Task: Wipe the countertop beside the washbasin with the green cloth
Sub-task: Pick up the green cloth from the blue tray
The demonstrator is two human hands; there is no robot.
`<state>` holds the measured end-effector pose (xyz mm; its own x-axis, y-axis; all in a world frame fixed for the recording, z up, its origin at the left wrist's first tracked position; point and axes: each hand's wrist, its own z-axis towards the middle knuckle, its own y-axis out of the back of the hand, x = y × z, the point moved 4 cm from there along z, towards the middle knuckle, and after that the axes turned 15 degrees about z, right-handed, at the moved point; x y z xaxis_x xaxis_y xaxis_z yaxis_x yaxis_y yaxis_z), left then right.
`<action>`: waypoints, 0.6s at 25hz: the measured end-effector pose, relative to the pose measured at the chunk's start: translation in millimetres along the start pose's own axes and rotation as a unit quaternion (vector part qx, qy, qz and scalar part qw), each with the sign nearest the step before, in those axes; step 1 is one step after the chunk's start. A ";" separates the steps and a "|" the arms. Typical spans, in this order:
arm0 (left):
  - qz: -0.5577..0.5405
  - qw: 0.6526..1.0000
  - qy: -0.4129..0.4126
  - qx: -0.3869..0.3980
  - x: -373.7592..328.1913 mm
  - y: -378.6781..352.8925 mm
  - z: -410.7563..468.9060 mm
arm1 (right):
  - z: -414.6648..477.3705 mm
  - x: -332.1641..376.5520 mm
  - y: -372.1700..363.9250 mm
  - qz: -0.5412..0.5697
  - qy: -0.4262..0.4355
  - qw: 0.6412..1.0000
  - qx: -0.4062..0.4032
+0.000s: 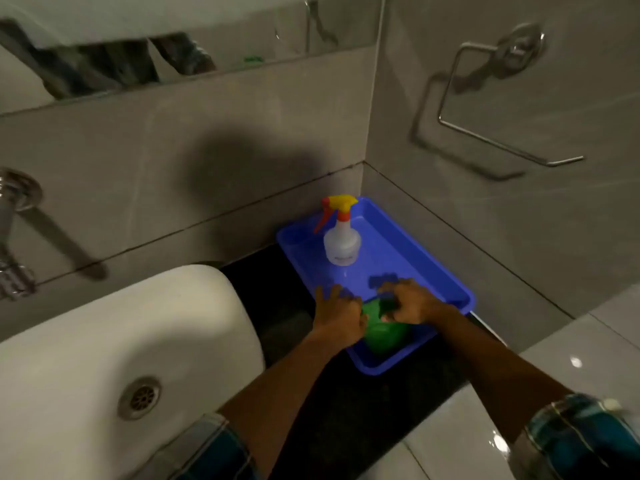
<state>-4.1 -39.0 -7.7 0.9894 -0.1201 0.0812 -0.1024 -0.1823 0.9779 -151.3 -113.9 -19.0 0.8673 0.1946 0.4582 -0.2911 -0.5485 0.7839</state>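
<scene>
1. Reaching into a blue tray (446,271) set in the corner of a dark desk (277,306), a person is gathering up the green cloth (384,336), which is lying bunched at the tray's near end, in the head view, the only one on offer.

2. Closing from the left side, the left hand (337,315) is curling its fingers against the cloth's edge; whether it is fully clamped on the fabric cannot be told from here.

3. Pressing down from above, the right hand (412,304) is pinching at the top of the cloth, fingers drawn together on it, with the grip itself partly hidden.

4. Standing upright in the same tray, just beyond both hands, is a spray bottle (341,242) with a red and yellow trigger head.

5. Sitting to the left is the white washbasin (138,341), with the strip of dark desk between it and the tray waiting to be wiped.

6. Looming as the likely risks: a quick lift is apt to drag the light tray toward the desk's front edge, a loose fold of cloth could sweep the bottle over, and the tray itself is covering much of the surface meant for cleaning.
</scene>
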 end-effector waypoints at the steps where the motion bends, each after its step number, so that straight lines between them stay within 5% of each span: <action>1: -0.005 1.000 0.010 0.028 -5.5 -6.5 5.7 | 4.6 -5.3 -3.7 -0.039 -0.005 0.999 0.011; 4: -0.048 0.996 0.010 0.076 -16.5 -25.1 22.1 | 12.6 -14.2 -11.7 -0.138 -0.033 0.988 0.054; 7: -0.071 0.990 0.003 0.122 -21.6 -35.8 35.9 | 14.7 -16.0 -13.4 -0.109 -0.036 0.990 0.076; 10: -0.135 0.980 -0.011 0.146 -19.6 -29.1 36.8 | -0.5 -12.4 -1.7 0.138 0.040 0.989 0.038; 12: -0.275 0.955 0.004 0.110 -5.4 -8.3 30.3 | -16.4 -6.0 15.4 0.337 0.063 0.939 0.027; 15: -0.567 0.821 0.070 0.009 36.3 29.1 -0.7 | -29.8 32.9 33.5 0.556 0.076 0.828 0.006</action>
<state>28.9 -48.0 23.8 0.4522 0.2497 -0.8562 0.8918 -0.1142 0.4377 -144.5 -101.6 34.9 0.0047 -0.3356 0.9420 -0.8705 -0.4649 -0.1613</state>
